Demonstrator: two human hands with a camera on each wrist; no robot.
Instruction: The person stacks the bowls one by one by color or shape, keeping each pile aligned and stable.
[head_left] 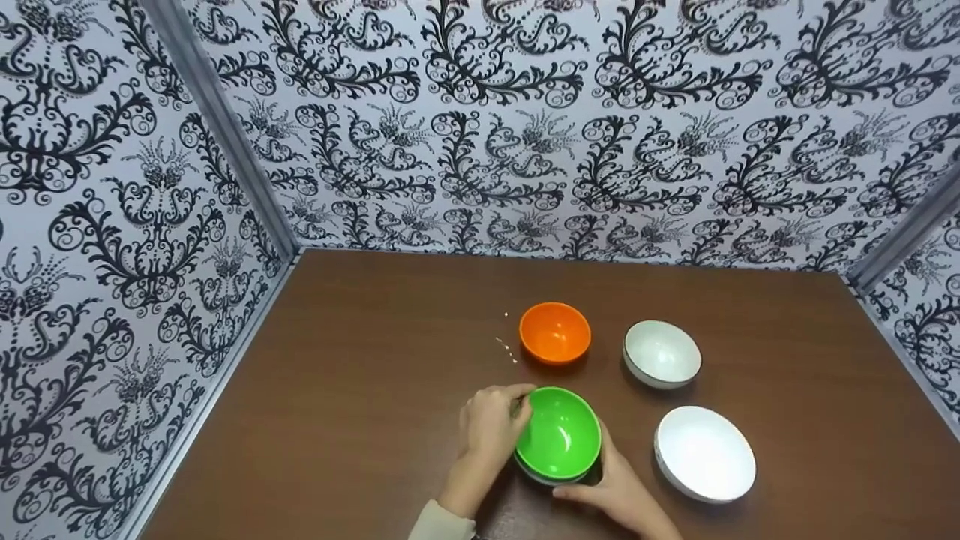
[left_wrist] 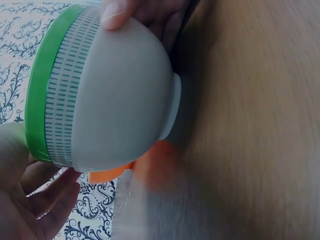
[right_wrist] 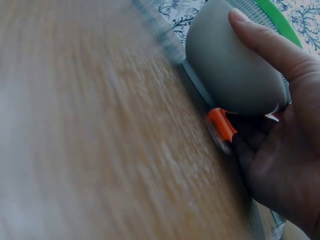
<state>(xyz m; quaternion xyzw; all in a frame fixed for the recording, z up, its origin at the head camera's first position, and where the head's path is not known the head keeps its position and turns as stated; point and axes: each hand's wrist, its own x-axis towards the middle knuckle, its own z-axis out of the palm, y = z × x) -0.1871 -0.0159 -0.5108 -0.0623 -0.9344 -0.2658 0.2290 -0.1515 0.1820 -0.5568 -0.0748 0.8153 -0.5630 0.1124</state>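
Beige sleeve (head_left: 442,522) at bottom centre slants up-right to the left hand (head_left: 489,424), which pinches the left rim of the green bowl (head_left: 559,436). Bowl position: lower centre, nested in a patterned white bowl (left_wrist: 120,100). The right hand (head_left: 613,484), forearm slanting up-left, grips the latter's right side.

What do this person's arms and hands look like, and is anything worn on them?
The left hand and right hand are ungloved, with no rings visible. A plain, pale off-white sleeve ends short of the left wrist. The visible part of the right forearm shows no sleeve.
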